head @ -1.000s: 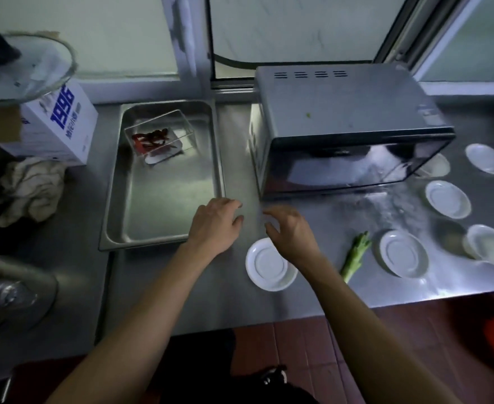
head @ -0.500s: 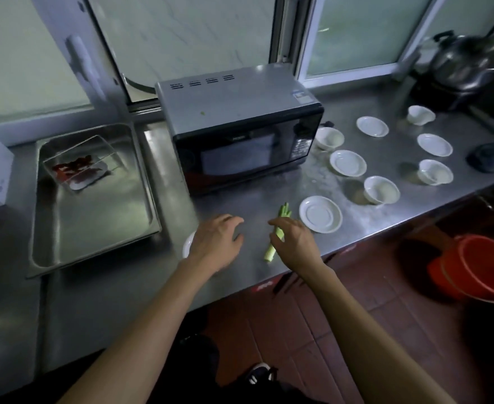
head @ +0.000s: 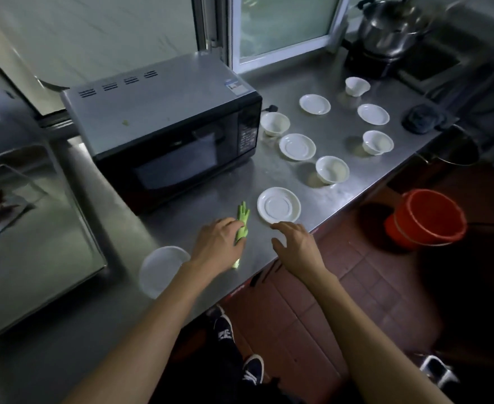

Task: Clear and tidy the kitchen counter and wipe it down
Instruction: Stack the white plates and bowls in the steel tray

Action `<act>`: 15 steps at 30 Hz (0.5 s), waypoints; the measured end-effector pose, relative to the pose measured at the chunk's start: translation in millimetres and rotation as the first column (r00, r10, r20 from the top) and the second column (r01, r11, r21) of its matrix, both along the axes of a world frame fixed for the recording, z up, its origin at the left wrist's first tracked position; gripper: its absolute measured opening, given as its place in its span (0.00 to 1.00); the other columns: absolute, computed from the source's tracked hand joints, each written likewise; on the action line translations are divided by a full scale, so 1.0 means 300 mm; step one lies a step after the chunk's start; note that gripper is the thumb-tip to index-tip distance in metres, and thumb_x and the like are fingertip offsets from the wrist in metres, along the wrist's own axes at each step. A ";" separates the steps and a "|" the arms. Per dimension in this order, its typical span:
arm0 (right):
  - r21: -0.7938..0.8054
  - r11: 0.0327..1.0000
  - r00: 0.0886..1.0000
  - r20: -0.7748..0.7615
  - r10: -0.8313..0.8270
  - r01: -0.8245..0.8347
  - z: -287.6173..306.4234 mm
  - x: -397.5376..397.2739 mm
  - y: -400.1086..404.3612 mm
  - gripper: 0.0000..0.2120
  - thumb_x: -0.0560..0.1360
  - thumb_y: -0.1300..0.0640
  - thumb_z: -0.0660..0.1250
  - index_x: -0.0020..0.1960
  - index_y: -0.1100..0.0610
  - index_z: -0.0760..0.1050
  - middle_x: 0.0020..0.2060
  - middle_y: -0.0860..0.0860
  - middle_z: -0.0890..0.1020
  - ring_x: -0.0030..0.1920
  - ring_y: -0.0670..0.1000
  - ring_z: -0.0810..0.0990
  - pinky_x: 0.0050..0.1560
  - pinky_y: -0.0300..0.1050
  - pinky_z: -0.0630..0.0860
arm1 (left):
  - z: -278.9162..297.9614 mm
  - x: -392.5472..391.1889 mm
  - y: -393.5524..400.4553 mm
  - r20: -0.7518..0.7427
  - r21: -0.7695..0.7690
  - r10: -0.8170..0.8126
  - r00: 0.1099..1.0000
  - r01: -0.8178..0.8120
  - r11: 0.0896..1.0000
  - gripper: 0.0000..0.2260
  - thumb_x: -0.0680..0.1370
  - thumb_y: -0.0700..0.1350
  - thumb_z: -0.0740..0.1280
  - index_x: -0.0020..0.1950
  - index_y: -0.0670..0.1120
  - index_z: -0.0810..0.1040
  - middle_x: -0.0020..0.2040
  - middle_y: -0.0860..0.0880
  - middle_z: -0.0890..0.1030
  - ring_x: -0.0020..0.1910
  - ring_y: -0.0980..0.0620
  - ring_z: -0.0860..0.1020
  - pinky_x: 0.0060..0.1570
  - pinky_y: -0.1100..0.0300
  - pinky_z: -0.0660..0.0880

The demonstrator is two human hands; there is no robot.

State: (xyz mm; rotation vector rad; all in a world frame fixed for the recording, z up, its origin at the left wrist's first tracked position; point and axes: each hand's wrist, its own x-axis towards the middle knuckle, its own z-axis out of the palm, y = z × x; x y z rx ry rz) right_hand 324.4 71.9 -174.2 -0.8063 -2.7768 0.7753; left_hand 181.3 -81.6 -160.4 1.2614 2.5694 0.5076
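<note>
The green vegetable stalk lies on the stainless worktop close to its front edge, in front of the microwave, with its leafy end directed toward the microwave. Its middle section is covered by the left hand; the fingers are laid over the stalk, and whether a grip has been closed around it cannot be told from this view. The right hand is held just beside the stalk on its right, over the worktop edge, fingers spread and relaxed — nothing is grasped by it. Its fingertips are located at the near rim of a white saucer.

A second white saucer is positioned left of the left wrist, partly blurred. Further to the right, a group of white crockery is distributed across the worktop: three saucers and four small bowls, all set apart from each other. A dark cloth is placed at the far right end of the worktop. A metal pot is seated on a burner beyond it.

A large steel tray is located left of the microwave — a clear container with dark red contents rests inside it. An orange bucket stands on the tiled floor beside the worktop.
</note>
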 end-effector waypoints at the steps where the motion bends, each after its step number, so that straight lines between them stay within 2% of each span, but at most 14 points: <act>1: 0.006 1.000 1.000 0.019 -0.018 0.017 0.002 0.001 0.019 0.18 0.76 0.57 0.68 0.65 0.53 0.78 0.62 0.50 0.81 0.62 0.57 0.76 0.58 0.56 0.74 | -0.012 -0.014 0.027 0.022 0.001 -0.013 1.000 0.013 1.000 0.15 0.78 0.51 0.67 0.63 0.49 0.77 0.60 0.51 0.79 0.55 0.45 0.77 0.54 0.47 0.75; 5: 0.030 0.994 0.991 0.080 -0.108 0.106 0.011 0.008 0.102 0.19 0.76 0.56 0.68 0.67 0.52 0.77 0.64 0.48 0.79 0.63 0.56 0.76 0.60 0.56 0.73 | -0.054 -0.065 0.136 0.074 0.031 -0.062 0.995 0.060 0.998 0.17 0.78 0.52 0.67 0.65 0.49 0.77 0.64 0.49 0.78 0.61 0.45 0.76 0.59 0.47 0.74; 10: 0.015 0.968 0.965 0.076 -0.253 0.252 0.029 0.035 0.176 0.19 0.77 0.55 0.68 0.67 0.52 0.76 0.66 0.50 0.78 0.66 0.56 0.74 0.65 0.57 0.71 | -0.066 -0.092 0.268 0.053 0.061 -0.168 0.984 0.165 0.984 0.18 0.77 0.50 0.68 0.66 0.48 0.77 0.63 0.49 0.79 0.59 0.44 0.77 0.57 0.48 0.74; 15: -0.014 0.938 0.937 0.048 -0.345 0.346 0.056 0.071 0.249 0.19 0.74 0.56 0.68 0.65 0.53 0.78 0.64 0.51 0.80 0.63 0.58 0.76 0.62 0.58 0.73 | -0.049 -0.064 0.420 0.077 0.050 -0.264 0.962 0.260 0.964 0.19 0.78 0.50 0.67 0.68 0.48 0.76 0.67 0.51 0.77 0.62 0.44 0.75 0.59 0.46 0.74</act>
